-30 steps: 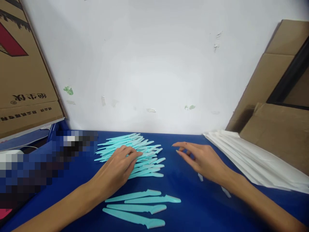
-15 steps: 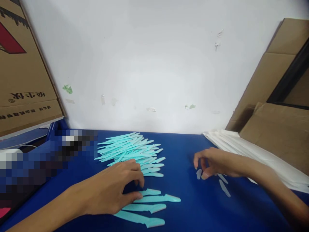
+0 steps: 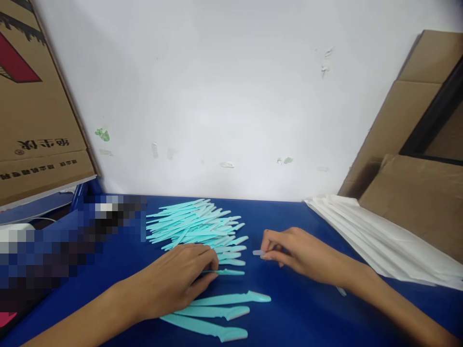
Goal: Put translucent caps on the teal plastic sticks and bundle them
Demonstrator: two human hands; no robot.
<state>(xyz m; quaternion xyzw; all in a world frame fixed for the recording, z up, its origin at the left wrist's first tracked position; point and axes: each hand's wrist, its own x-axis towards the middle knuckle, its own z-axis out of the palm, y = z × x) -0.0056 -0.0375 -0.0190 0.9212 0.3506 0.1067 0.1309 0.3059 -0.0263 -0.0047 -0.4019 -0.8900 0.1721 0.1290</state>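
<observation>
My left hand (image 3: pixel 184 272) pinches a turquoise eyebrow razor (image 3: pixel 231 273) between thumb and fingers, its head pointing right. Across from it, my right hand (image 3: pixel 285 248) holds a small translucent blade cover (image 3: pixel 258 252), which sticks out leftward from the fingertips, a short gap from the razors. A heap of similar turquoise razors (image 3: pixel 195 221) lies behind my left hand. In front of that hand are several separate razors (image 3: pixel 231 333). Another clear cover (image 3: pixel 341 291) is partly hidden beneath my right forearm.
White paper-like sheets or bags (image 3: pixel 376 241) are stacked on the right of the blue table (image 3: pixel 275 318). Cardboard stands at the left (image 3: pixel 43 111) and right (image 3: pixel 415 193). A white wall (image 3: pixel 231 96) closes off the back. The left side is partly pixelated.
My left hand has lifted a razor from the front group. My right hand has moved left from the loose covers, carrying one blade cover toward the razor.
</observation>
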